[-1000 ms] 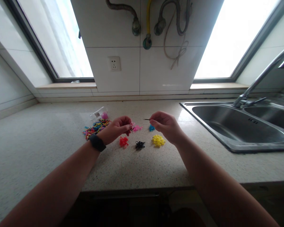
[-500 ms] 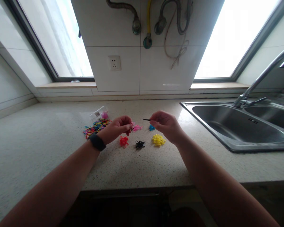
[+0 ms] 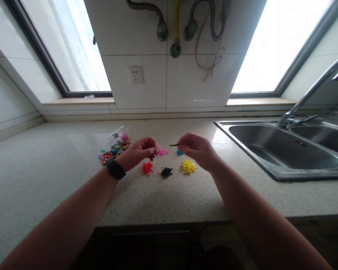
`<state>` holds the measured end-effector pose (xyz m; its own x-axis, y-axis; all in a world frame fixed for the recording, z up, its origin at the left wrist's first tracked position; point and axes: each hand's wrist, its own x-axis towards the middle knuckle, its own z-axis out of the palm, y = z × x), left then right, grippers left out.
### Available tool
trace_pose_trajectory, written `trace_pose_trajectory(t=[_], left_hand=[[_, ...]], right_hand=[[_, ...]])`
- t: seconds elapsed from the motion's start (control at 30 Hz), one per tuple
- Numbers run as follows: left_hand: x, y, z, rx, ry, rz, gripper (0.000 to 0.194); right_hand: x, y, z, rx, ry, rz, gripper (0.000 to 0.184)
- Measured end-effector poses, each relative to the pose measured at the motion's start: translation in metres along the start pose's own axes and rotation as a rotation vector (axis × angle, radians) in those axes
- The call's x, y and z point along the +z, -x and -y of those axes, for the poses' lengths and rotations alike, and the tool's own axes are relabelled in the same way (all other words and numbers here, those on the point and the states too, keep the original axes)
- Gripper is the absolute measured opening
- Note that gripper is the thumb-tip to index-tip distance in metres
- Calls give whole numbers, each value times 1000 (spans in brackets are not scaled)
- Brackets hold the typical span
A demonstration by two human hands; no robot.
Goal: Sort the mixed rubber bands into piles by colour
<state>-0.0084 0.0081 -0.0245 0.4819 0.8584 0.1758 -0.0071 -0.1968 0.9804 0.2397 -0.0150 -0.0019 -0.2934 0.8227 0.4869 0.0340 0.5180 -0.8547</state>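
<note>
My left hand [image 3: 143, 149], with a dark band on its wrist, is closed in a pinch on a small black rubber band [image 3: 157, 152]; pink shows beside its fingertips. My right hand [image 3: 196, 150] pinches a thin dark stick-like tool [image 3: 174, 145], its tip pointing left towards the left hand. The two stay apart. Around them lie small heaps of rubber bands: pink [image 3: 163, 152], blue [image 3: 180, 152], red [image 3: 147, 168], black [image 3: 166, 172] and yellow [image 3: 188, 167]. The right hand partly hides the blue heap. Whether the tool is a hook or tweezers, I cannot tell.
A mixed heap of coloured rubber bands [image 3: 112, 152] lies left of my left hand. Behind it are a clear plastic bag [image 3: 115, 134] and a pink round item [image 3: 124, 136]. A steel sink [image 3: 253, 159] with a tap [image 3: 312, 88] is set into the speckled counter [image 3: 146, 204] at right.
The dark tool's tip has shifted very slightly left and down. Both hands keep their hold, and the heaps lie as before.
</note>
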Motion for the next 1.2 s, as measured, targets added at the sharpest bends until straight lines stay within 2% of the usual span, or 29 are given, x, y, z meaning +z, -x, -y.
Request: trace_pose_trajectory(t=[0.13, 0.33, 0.43, 0.73, 0.93, 1.2], left_hand=[[0, 0, 0, 7, -9, 6, 17], [0, 1, -2, 16, -35, 15, 16], [0, 0, -1, 24, -48, 19, 16], [2, 0, -3, 28, -61, 33, 16], [5, 1, -5, 13, -65, 31, 16], [5, 0, -4, 26, -71, 46, 16]], right_hand=[[-2, 2, -5, 8, 136, 93, 14], [-5, 4, -11, -45, 674, 306, 8], [-4, 3, -15, -47, 841, 407, 7], [8, 1, -22, -83, 884, 469, 7], [8, 0, -21, -51, 880, 528, 9], [4, 1, -20, -86, 832, 428, 11]])
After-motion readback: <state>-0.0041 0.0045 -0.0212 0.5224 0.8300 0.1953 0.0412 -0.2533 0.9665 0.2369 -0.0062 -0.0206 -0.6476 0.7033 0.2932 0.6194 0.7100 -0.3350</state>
